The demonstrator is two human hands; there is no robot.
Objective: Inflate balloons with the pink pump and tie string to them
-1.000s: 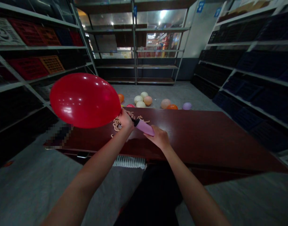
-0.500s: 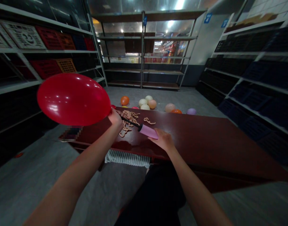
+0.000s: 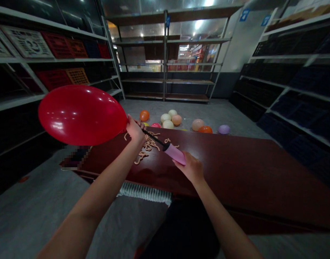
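Observation:
A large inflated red balloon [image 3: 82,115] hangs at the left above the table. My left hand [image 3: 135,130] is closed at its neck, where the black rod end of a pink pump [image 3: 175,153] meets it; the exact contact is hidden by the fingers. The pump slants down to the right, and my right hand [image 3: 190,166] is wrapped round its pink barrel end. Under the pump, a tangle of uninflated beige balloons [image 3: 149,144] lies on the dark red table [image 3: 235,162].
Several inflated balloons [image 3: 176,119] rest on the floor past the table. A pixelated item [image 3: 77,156] lies at the table's left end. Shelves with crates [image 3: 57,45] stand at the left, bare racks [image 3: 192,82] behind, dark crates [image 3: 310,108] at the right.
The view has shifted slightly. Both hands and the pump appear a little further right and my right hand slightly lower, while the balloon looks slightly larger. Both holds are unchanged.

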